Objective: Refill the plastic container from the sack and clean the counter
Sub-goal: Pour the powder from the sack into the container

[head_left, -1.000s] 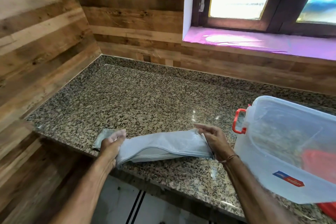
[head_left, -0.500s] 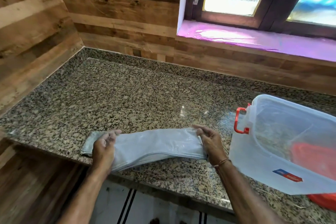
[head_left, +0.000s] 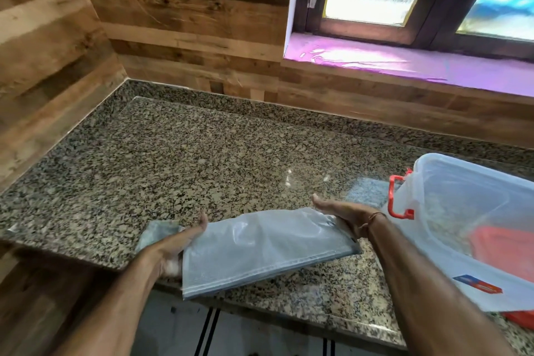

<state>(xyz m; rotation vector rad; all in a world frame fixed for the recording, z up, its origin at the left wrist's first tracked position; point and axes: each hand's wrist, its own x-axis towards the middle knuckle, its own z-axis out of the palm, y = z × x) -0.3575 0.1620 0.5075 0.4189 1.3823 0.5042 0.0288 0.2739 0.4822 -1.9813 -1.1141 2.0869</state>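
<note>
"Holding at the front of the speckled brown granite counter, both hands on a folded, pale grey woven-plastic sack. Left hand is at the sack's left end, 1 digit stretched along the top, the rest tucked beneath the fold."

"Is it clamped?"

"Cannot tell; those fingers are hidden. Right hand is plain enough: flat, fingers straight and together, laid against the sack's right end."

"And the edges?"

"The sack's near left corner hangs past the counter's front lip, over the pale floor. Its far long edge lies over the granite, and a darker grey flap pokes out left of the left hand, flat on the stone."

"Room to move?"

"Plenty behind: a wide run of granite shows from the sack back to the wood-plank wall, and left to the corner. Right is tight. The clear plastic container with the red latch handle sits just beside the sack's right end, the right wrist between them. I cannot tell if sack and container touch."

"Anything inside?"

"Something pale and grainy shows through the wall, too blurred to name, plus an orange-red shape low down. 1 blue-and-red sticker is on the near side. Above, a purple-film window sill runs along the back wall."
</note>
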